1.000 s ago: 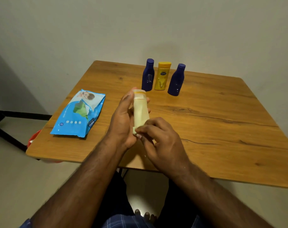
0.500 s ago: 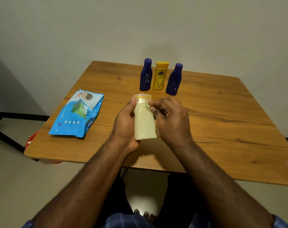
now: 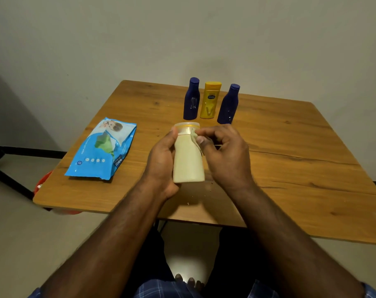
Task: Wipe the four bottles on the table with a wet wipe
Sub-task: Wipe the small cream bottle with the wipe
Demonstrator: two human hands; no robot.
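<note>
While left hand [image 3: 161, 162] grips cream bottle [image 3: 188, 160], right hand [image 3: 223, 151] pinches wipe [image 3: 194, 137]

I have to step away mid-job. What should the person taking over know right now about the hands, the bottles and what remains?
Left hand grips the cream bottle, held upright above the table.
Right hand pinches the wet wipe against the bottle's neck, just under the cap.
Two blue bottles and the yellow bottle stand at the far edge.
Wipes pack lies to the left.
Done: cream bottle is mid-wipe.
Left: finish it; whether the other three are already wiped cannot be told.
</note>
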